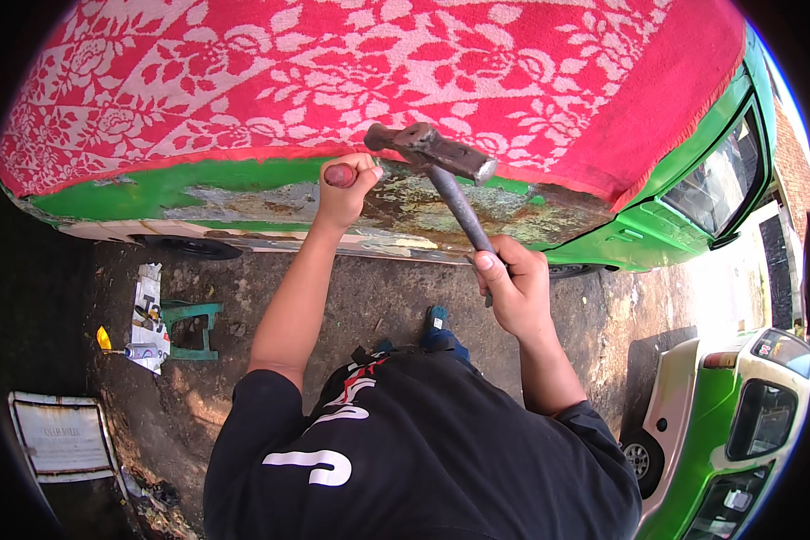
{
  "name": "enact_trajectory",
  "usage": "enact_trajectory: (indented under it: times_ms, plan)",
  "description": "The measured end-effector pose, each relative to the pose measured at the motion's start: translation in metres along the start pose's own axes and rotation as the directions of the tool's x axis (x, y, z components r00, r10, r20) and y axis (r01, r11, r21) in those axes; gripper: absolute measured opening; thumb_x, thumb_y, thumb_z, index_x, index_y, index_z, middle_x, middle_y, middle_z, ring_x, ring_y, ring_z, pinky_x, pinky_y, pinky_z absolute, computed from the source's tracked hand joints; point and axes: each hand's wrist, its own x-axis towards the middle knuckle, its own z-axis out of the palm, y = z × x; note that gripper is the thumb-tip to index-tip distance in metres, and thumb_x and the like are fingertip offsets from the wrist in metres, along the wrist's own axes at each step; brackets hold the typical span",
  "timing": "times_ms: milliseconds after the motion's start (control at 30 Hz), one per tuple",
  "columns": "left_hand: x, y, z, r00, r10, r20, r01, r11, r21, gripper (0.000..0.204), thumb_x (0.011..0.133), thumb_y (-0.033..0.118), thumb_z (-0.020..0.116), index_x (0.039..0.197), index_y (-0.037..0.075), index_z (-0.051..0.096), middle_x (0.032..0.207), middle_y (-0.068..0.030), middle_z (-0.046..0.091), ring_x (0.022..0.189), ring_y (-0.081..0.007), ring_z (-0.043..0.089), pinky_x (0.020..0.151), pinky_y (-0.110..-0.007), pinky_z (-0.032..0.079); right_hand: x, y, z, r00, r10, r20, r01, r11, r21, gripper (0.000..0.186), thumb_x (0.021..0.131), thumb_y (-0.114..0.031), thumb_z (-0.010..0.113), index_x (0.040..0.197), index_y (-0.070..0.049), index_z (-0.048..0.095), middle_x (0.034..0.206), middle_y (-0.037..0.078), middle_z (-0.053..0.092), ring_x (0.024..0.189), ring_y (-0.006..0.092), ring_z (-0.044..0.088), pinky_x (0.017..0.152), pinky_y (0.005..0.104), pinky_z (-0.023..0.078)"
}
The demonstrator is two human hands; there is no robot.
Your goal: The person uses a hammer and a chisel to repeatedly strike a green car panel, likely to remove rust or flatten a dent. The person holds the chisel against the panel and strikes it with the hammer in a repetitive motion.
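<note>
My right hand is wrapped round the grey shaft of a hammer. The hammer's worn metal head is raised in front of the green vehicle's side. Closed in a fist, my left hand grips a tool with a rounded red handle. Only the butt of that handle shows, and the tool's far end is hidden. Between and behind both hands runs a body panel with stripped paint, bare grey patches and brown rust. A red cloth with a pale floral pattern drapes over the vehicle above it.
On the dirty ground to the left are a green plastic stool, a printed sheet and a small can. A white framed panel lies at lower left. Another green and white vehicle stands at lower right.
</note>
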Motion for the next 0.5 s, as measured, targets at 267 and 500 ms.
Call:
enact_trajectory:
  times_ms: [267, 500]
  plan:
    - [0.000, 0.006, -0.009, 0.993, 0.097, 0.063, -0.098, 0.995, 0.003, 0.032, 0.080, -0.003, 0.057, 0.061, 0.004, 0.032, 0.060, -0.0018, 0.036, 0.060, -0.0148, 0.035, 0.058, -0.031, 0.030, -0.012, 0.029, 0.003, 0.991, 0.132, -0.016, -0.125, 0.963, 0.238, 0.031, 0.097, -0.028, 0.061, 0.080, -0.001, 0.061, 0.056, -0.001, 0.053, 0.052, 0.0071, 0.051, 0.049, 0.0254, 0.040]
    - [0.001, 0.004, -0.007, 0.982, 0.171, 0.081, -0.169, 0.985, -0.030, 0.032, 0.081, -0.006, 0.059, 0.061, 0.002, 0.034, 0.059, -0.0010, 0.038, 0.057, -0.0117, 0.034, 0.056, -0.030, 0.030, -0.020, 0.039, 0.004, 0.984, 0.176, -0.026, -0.162, 0.948, 0.273, 0.031, 0.098, -0.026, 0.059, 0.079, -0.001, 0.060, 0.057, 0.000, 0.053, 0.052, 0.0067, 0.051, 0.049, 0.0251, 0.040]
